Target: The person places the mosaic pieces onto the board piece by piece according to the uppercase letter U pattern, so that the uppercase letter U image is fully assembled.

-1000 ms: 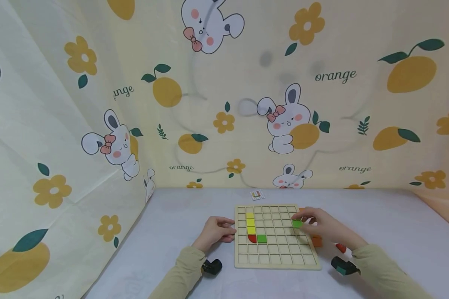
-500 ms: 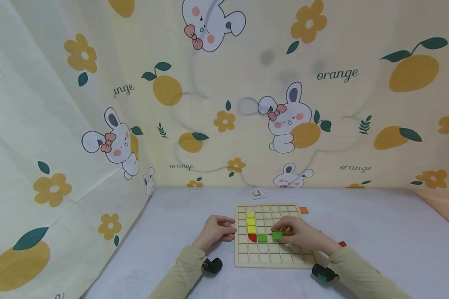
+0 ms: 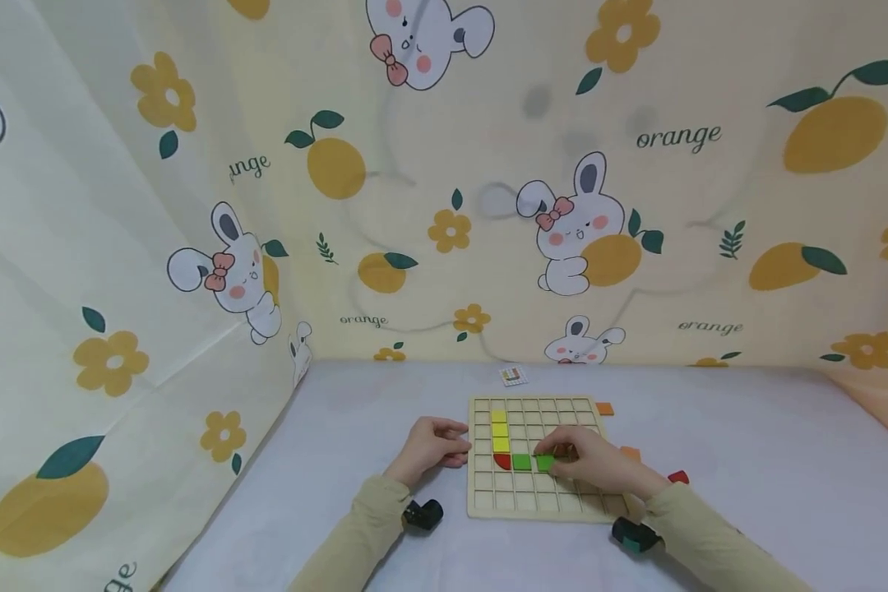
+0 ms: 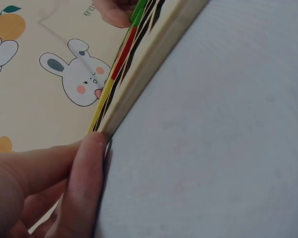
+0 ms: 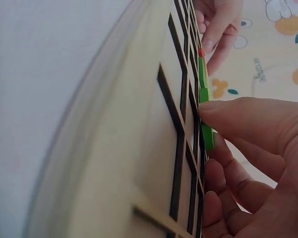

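Observation:
A pale wooden grid board [image 3: 517, 500] lies on the table. Three yellow square tiles [image 3: 499, 430] stand in a column on it, with a red quarter-round tile [image 3: 502, 462] below them and a green square tile [image 3: 521, 462] beside the red one. My right hand [image 3: 595, 462] pinches a second green tile [image 3: 544, 464] just right of the first; in the right wrist view the thumb presses this green tile [image 5: 207, 136], which looks slightly tilted at the grid. My left hand [image 3: 431, 448] rests its relaxed fingertips against the board's left edge, seen closely in the left wrist view.
Behind the board lies a small pattern card [image 3: 513, 376]. Orange tiles [image 3: 605, 409] lie along its right side, one partly hidden by the right hand. Further right is a red tile [image 3: 678, 477]. A printed curtain [image 3: 414, 247] hangs behind the table.
My right hand has carried the green tile left across the board, then lowered it next to the first green tile. My left hand has stayed at the board's edge. The head view has tipped slightly.

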{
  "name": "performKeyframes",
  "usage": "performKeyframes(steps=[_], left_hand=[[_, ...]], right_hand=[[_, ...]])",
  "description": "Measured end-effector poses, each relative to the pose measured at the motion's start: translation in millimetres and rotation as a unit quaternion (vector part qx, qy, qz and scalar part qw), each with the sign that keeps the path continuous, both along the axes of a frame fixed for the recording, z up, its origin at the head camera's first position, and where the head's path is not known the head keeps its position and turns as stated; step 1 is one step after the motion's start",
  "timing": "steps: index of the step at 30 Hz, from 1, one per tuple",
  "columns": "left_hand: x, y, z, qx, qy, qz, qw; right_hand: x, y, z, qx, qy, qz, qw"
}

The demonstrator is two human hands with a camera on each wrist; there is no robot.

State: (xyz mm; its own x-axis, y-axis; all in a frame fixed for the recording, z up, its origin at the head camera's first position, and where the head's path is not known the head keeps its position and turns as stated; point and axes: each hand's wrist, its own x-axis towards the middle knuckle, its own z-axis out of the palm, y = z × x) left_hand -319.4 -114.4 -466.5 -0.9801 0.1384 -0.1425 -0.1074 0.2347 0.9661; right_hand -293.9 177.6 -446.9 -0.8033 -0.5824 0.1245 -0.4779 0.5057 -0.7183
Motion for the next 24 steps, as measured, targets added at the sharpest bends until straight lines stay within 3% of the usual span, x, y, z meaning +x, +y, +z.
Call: performKeyframes(steps=[24], left_hand=[[-3.8,1.7,-3.0,0.003,-0.005,0.006,1.0]], right_hand=[[-6.9,-6.4,-6.3,-0.001,-0.023,-0.025,0.9994]])
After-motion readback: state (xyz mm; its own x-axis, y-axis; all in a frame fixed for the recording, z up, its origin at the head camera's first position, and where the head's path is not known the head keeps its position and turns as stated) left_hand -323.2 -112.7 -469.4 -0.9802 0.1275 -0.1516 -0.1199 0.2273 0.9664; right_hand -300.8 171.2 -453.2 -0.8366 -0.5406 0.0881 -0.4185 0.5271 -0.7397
